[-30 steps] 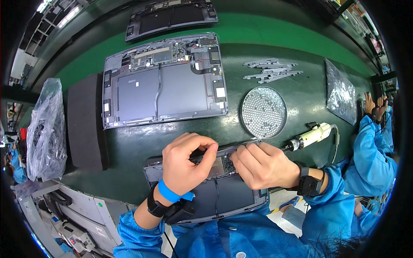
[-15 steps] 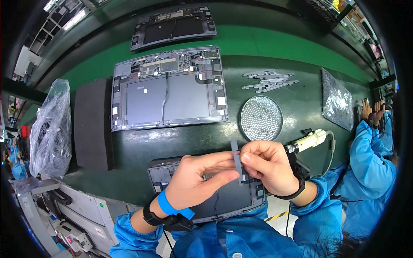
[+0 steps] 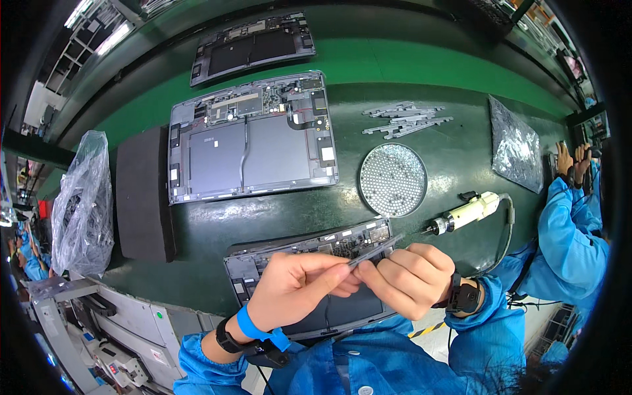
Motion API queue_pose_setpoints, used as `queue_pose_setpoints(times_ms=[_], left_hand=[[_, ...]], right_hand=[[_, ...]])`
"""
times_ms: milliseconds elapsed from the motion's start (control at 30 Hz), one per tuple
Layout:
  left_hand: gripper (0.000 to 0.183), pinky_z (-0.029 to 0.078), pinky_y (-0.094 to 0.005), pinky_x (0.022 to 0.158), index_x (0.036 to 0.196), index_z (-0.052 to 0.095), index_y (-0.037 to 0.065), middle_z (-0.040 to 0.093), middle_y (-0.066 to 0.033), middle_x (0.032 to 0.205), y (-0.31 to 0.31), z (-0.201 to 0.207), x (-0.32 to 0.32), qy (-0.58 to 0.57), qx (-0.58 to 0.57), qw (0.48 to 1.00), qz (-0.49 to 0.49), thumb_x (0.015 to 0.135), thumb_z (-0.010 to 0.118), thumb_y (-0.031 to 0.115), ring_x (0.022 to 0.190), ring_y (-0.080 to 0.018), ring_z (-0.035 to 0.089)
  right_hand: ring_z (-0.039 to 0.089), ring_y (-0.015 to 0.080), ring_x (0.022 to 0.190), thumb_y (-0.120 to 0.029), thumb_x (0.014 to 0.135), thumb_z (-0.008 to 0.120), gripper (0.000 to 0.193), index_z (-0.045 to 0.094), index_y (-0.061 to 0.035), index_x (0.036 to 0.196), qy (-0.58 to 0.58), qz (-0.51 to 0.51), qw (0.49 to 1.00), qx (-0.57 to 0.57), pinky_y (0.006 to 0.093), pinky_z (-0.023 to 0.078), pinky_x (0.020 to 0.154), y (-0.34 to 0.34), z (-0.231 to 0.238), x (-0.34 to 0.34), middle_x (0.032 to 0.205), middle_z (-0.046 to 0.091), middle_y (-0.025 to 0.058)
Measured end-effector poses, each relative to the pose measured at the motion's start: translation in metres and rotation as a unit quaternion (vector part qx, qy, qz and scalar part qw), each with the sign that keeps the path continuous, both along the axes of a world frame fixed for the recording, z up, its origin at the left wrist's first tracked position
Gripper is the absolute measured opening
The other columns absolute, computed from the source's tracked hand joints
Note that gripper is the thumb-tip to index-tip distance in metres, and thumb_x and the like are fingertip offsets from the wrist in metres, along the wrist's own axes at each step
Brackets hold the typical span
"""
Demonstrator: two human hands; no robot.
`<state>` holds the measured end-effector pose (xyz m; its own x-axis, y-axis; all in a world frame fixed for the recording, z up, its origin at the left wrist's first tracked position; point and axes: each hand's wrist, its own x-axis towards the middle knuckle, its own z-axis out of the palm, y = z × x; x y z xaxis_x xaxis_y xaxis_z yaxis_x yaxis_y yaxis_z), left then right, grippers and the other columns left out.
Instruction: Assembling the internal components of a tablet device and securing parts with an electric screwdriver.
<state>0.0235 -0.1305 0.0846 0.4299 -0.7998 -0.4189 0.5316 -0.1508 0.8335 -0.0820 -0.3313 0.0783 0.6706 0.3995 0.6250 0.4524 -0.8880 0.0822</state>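
Over an opened laptop base (image 3: 247, 262) at the table's near edge, my two hands meet at a slim grey strip (image 3: 378, 250). My left hand (image 3: 299, 286) pinches the strip's lower end between thumb and fingers. With its fingers curled, my right hand (image 3: 413, 280) grips the strip from the other side; its fingertips are partly hidden. The strip slants up to the right, above the laptop's circuit board. Both hands cover much of that laptop. Several similar grey strips (image 3: 408, 120) lie in a loose pile farther back, behind a round dish (image 3: 393, 181) of small metal parts.
A cream electric screwdriver (image 3: 473, 212) with a cord lies right. Two more opened laptop bases (image 3: 276, 155), (image 3: 253, 49) stand behind. A dark foam block (image 3: 141, 197) and clear plastic bag (image 3: 85, 210) are left; a silvery bag (image 3: 517, 148) and a co-worker's sleeve (image 3: 573, 224) are right.
The strip has turned from nearly upright to slanting up to the right. My right hand has rolled over, its knuckles now upward. The view has shifted slightly, uncovering the screwdriver's tip.
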Motion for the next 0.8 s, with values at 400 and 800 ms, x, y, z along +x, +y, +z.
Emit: queue_pose_setpoints(times_ms=[400, 800], left_hand=[[0.021, 0.060, -0.0363, 0.078, 0.109, 0.066, -0.011, 0.071, -0.0222, 0.094, 0.005, -0.010, 0.003, -0.027, 0.040, 0.998, -0.046, 0.100, 0.053, 0.003, 0.086, -0.0273, 0.072], [0.023, 0.059, -0.0337, 0.075, 0.108, 0.067, -0.011, 0.072, -0.0209, 0.092, 0.006, -0.010, 0.002, -0.037, 0.044, 0.998, -0.027, 0.101, 0.054, 0.007, 0.083, -0.0248, 0.072]], right_hand=[[0.069, 0.0137, 0.069, 0.000, 0.083, 0.074, 0.020, 0.073, 0.0009, 0.103, 0.333, 0.002, 0.777, 0.534, 0.0257, 0.053, 0.061, -0.029, -0.008, -0.013, 0.083, 0.072, 0.0107], [0.071, 0.0102, 0.068, 0.000, 0.081, 0.077, 0.014, 0.073, 0.0007, 0.095, 0.365, -0.040, 0.699, 0.613, 0.0217, 0.053, 0.063, -0.026, -0.012, -0.015, 0.080, 0.074, 0.0078]])
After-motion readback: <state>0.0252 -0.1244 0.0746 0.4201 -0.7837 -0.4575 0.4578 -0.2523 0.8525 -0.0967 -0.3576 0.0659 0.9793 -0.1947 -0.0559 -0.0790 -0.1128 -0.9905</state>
